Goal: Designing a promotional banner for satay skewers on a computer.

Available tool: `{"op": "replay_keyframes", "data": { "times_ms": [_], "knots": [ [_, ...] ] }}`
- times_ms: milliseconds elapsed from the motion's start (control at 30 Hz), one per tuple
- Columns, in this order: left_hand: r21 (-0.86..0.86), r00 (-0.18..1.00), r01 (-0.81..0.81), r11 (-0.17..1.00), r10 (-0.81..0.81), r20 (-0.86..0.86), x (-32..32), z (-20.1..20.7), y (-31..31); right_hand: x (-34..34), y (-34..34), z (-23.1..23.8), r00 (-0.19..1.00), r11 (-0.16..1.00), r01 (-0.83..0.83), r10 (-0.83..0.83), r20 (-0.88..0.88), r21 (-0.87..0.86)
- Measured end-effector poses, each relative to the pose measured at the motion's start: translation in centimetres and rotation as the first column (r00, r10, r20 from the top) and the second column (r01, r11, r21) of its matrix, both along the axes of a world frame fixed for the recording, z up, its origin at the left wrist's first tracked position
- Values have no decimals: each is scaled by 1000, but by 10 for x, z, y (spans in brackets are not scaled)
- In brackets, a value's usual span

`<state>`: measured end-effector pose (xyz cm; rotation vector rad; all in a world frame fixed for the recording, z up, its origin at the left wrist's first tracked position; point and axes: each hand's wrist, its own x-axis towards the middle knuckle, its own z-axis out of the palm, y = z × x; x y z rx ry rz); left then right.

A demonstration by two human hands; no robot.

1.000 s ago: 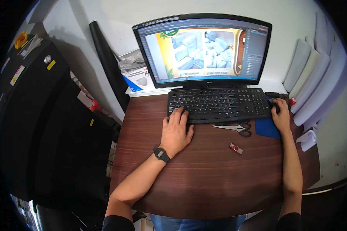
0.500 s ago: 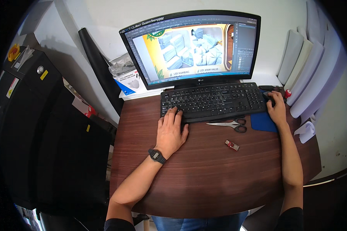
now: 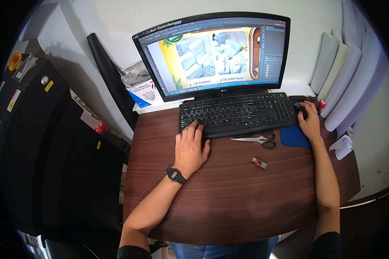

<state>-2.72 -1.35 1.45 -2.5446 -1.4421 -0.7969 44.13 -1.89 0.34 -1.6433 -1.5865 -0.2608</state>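
My left hand (image 3: 189, 149) rests at the lower left corner of a black keyboard (image 3: 240, 113). Its fingers lie spread over the keys with nothing in them, and a black digital watch (image 3: 176, 175) is strapped round that wrist. On the right, my right hand (image 3: 308, 121) curls over a dark computer mouse (image 3: 301, 111), most of which the fingers hide. Under that hand lies a blue mouse pad (image 3: 294, 137). Behind the keyboard stands a monitor (image 3: 218, 56) that displays a layout with pictures of pale wrapped bundles.
Scissors (image 3: 263, 139) with black handles lie below the keyboard, and a red and silver USB stick (image 3: 259, 162) is nearer on the brown desk (image 3: 229, 194). Pale rolls (image 3: 343, 82) lean at the right wall. A face mask box (image 3: 148, 96) sits left of the monitor; a black machine (image 3: 52, 142) stands left.
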Motion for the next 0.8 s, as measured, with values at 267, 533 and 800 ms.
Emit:
{"op": "replay_keyframes", "data": {
  "times_ms": [267, 533, 800],
  "knots": [
    [72, 1000, 27, 997, -27, 1, -2, -3, 2, -7, -4, 9, 998, 997, 24, -19, 64, -69],
    [61, 999, 33, 998, -34, 10, -3, -3, 2, -11, -6, 10, 992, 998, -13, 20, 126, -54],
    [40, 999, 34, 999, -35, 19, 1, -2, 2, 4, -4, 1, 1000, 1000, 21, -21, -11, -11]
  ]
}}
